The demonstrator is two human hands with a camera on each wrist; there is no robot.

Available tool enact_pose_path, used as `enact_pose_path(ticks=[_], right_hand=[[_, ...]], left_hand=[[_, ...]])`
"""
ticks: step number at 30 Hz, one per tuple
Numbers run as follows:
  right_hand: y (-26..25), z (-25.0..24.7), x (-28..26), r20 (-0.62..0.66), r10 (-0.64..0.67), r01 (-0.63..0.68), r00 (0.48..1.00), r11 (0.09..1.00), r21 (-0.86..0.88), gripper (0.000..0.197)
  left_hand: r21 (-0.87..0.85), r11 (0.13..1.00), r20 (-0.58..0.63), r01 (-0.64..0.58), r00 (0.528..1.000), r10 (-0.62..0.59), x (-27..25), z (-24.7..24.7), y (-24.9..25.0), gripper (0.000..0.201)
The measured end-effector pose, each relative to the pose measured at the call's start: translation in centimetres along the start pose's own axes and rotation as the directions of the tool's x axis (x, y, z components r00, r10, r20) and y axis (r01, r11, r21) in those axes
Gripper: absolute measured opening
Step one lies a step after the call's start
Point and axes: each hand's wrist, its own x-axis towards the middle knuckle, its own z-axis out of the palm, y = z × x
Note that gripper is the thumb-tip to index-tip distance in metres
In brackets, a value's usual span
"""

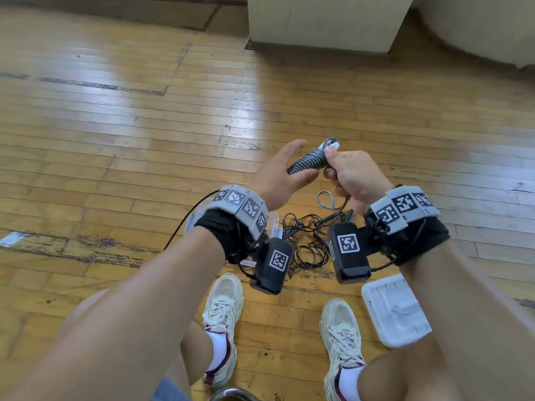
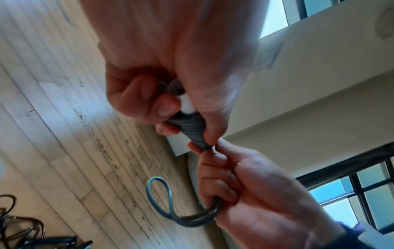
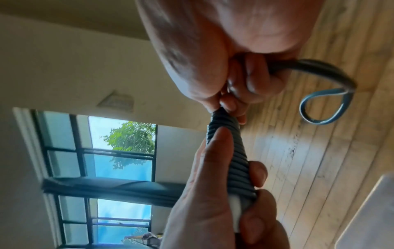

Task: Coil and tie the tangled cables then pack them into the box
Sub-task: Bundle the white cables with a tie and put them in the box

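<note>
A grey cable, wound into a tight coil [image 1: 308, 161] with a white plug end [image 1: 333, 145], is held up between both hands. My left hand [image 1: 285, 164] grips the coil [image 2: 189, 128] between thumb and fingers. My right hand [image 1: 337, 169] pinches one end of it [image 3: 226, 138] and curls around the loose tail. That tail hangs down in a small loop [image 1: 325, 199]. Below on the floor lies a tangle of thin black cables [image 1: 304, 244]. A clear box [image 1: 274, 224] is mostly hidden behind my left wrist. Its white lid [image 1: 395, 309] lies by my right foot.
I sit above a worn wooden floor with my two pale sneakers [image 1: 224, 314] near the tangle. A beige cabinet base [image 1: 324, 21] stands ahead. A scrap of paper [image 1: 11, 238] lies at the far left, and a metal rim [image 1: 231, 396] shows at the bottom edge.
</note>
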Motion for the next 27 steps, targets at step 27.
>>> enact_pose_path(ticks=[27], right_hand=[[-0.8,-1.0,-0.6,0.262,0.058,-0.083,0.963,0.993,0.088,0.016]], left_hand=[[-0.335,0.940,0.034,0.059,0.998,-0.050,-0.7,-1.3,0.8,0.053]])
